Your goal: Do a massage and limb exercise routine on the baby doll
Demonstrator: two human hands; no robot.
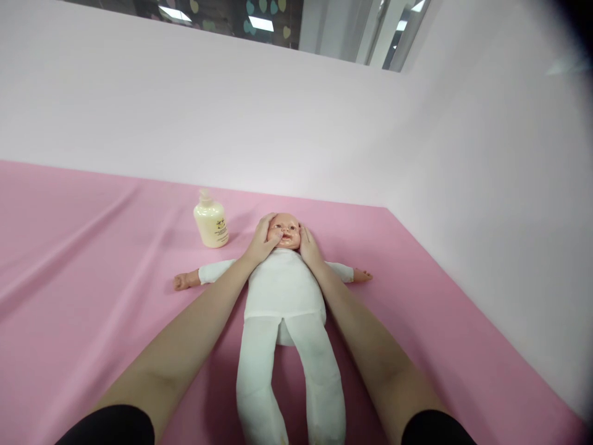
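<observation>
A baby doll (285, 290) in a white soft suit lies on its back on the pink sheet (92, 247), arms spread and legs toward me. Its bare head (286, 230) points away. My left hand (264, 240) cups the left side of the doll's head, thumb on its cheek. Against the right side of the head rests my right hand (308, 248). Both hands press flat on the face with fingers extended. A cream lotion pump bottle (210, 221) stands upright just left of the head.
The pink sheet covers the whole surface and meets pale pink walls at the back and along the right (486, 216). Windows show above the back wall.
</observation>
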